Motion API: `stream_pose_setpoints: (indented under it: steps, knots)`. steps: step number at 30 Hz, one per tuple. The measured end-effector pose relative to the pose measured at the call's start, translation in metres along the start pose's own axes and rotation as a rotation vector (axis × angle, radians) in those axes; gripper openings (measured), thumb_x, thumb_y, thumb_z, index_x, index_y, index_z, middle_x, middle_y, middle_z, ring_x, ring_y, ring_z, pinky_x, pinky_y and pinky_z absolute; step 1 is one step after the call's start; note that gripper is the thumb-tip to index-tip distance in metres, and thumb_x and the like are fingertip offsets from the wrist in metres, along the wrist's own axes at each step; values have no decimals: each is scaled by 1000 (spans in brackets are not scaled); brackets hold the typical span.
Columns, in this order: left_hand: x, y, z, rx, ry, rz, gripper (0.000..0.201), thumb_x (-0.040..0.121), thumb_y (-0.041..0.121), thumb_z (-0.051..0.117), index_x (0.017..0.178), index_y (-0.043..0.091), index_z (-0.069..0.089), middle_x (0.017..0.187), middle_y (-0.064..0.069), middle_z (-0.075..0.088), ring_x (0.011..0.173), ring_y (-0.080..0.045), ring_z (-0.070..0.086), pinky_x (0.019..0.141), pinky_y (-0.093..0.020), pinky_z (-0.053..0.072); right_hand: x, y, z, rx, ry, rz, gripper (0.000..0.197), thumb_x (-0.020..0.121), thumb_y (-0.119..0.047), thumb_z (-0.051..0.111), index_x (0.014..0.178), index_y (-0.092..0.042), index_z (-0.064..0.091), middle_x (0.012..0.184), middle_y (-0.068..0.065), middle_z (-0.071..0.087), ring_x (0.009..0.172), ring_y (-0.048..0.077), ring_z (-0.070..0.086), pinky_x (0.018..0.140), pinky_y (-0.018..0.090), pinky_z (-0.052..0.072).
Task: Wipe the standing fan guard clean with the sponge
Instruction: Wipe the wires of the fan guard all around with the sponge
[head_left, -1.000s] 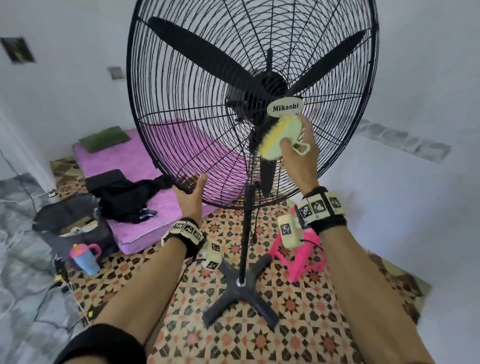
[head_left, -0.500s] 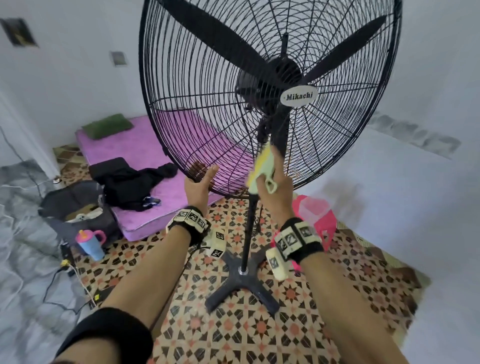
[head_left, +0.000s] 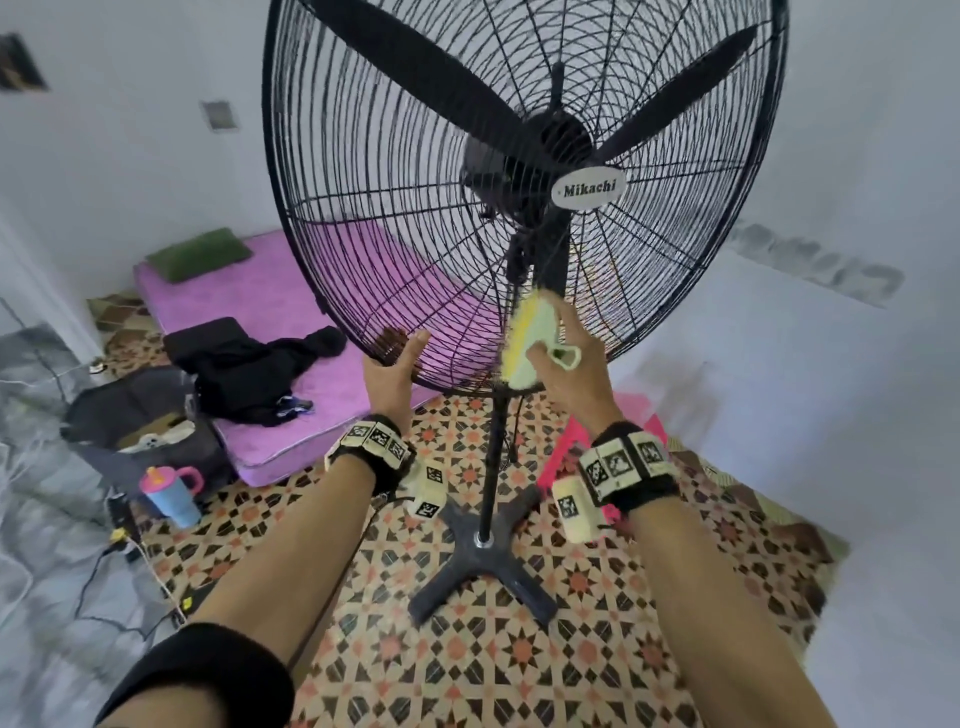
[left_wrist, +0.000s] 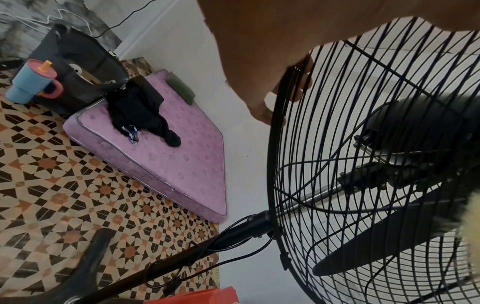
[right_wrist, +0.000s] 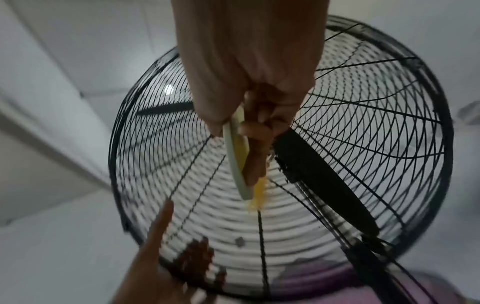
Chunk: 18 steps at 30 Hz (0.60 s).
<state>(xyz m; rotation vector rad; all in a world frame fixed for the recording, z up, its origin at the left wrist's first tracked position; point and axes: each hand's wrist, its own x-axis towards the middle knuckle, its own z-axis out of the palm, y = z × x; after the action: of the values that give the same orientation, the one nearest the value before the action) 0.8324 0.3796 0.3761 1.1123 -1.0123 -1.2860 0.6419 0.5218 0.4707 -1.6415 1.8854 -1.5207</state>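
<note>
The black standing fan guard (head_left: 395, 171) fills the upper head view, with a "Mikachi" badge (head_left: 588, 188) at its hub. My right hand (head_left: 576, 374) grips a yellow-and-pale-green sponge (head_left: 530, 343) and presses it against the lower front wires, just below the hub and above the pole. In the right wrist view the sponge (right_wrist: 237, 164) lies flat on the guard (right_wrist: 376, 144) under my fingers (right_wrist: 255, 160). My left hand (head_left: 389, 374) holds the lower-left rim, fingers behind the wires and thumb in front. The left wrist view shows those fingers (left_wrist: 272, 88) wrapped round the rim (left_wrist: 275, 164).
The fan's cross base (head_left: 483, 566) stands on patterned floor tiles between my arms. A purple mattress (head_left: 291, 312) with black clothes (head_left: 249, 364) lies to the left. A blue cup (head_left: 171, 493), a dark bag (head_left: 130, 405) and cables lie nearer left. A pink stool (head_left: 566, 447) stands behind my right wrist.
My right hand has drawn the sponge down from beside the hub badge to the lower part of the guard. My left hand has stayed on the rim.
</note>
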Motion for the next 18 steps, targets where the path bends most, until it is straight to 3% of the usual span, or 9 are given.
stream_pose_setpoints:
  steps: [2, 4, 7, 11, 12, 13, 15, 18]
  knots:
    - [6, -5, 3, -32, -10, -44, 133, 64, 80, 82, 163, 11, 25, 169, -9, 26, 156, -23, 26, 127, -55, 21, 10, -6, -10, 87, 98, 28, 62, 95, -11, 60, 149, -34, 40, 88, 6, 67, 57, 10, 61, 43, 29, 48]
    - [12, -11, 5, -103, -38, -82, 127, 65, 77, 84, 162, 16, 29, 166, -8, 34, 153, -22, 33, 125, -59, 24, 21, -11, -9, 77, 267, -22, 59, 97, -16, 57, 149, -37, 36, 73, 11, 64, 53, 26, 58, 41, 37, 49]
    - [26, -24, 6, -119, -43, -109, 121, 63, 77, 86, 157, 20, 37, 158, -4, 49, 145, -19, 47, 118, -59, 38, 17, -5, 10, -14, 286, -87, 63, 97, -13, 56, 155, -25, 34, 61, 0, 58, 43, 12, 52, 37, 28, 46]
    - [49, -42, 0, -88, -49, -120, 110, 64, 78, 85, 154, 31, 41, 157, 3, 51, 144, -15, 48, 118, -62, 36, -7, -1, 16, -36, 6, -11, 71, 92, -10, 61, 155, -33, 34, 84, 6, 66, 57, 19, 62, 48, 43, 58]
    - [54, -45, -1, -78, -48, -119, 110, 64, 79, 84, 154, 30, 42, 156, 3, 51, 143, -15, 49, 117, -62, 37, -4, -5, 11, -3, 2, 18, 71, 93, -8, 61, 155, -31, 34, 92, 2, 65, 61, 15, 63, 51, 43, 60]
    - [57, -49, 0, -67, -44, -120, 110, 65, 80, 83, 154, 29, 42, 156, 2, 52, 142, -16, 50, 116, -61, 39, 0, -9, 6, 38, 47, 33, 70, 95, -7, 61, 155, -30, 34, 96, -2, 61, 64, 14, 64, 51, 43, 61]
    - [60, -54, 2, -42, -42, -109, 106, 67, 80, 81, 152, 28, 43, 154, 1, 54, 141, -17, 53, 114, -60, 42, 15, -16, -1, 91, 215, 10, 66, 98, -9, 58, 156, -29, 32, 88, -10, 58, 62, 18, 67, 47, 40, 59]
    - [63, -63, 4, 22, -33, -81, 102, 67, 83, 78, 151, 38, 42, 156, 3, 51, 143, -15, 50, 115, -62, 40, 20, -14, 6, 56, 316, -41, 65, 100, -10, 55, 158, -23, 28, 73, -10, 58, 51, 6, 60, 43, 28, 55]
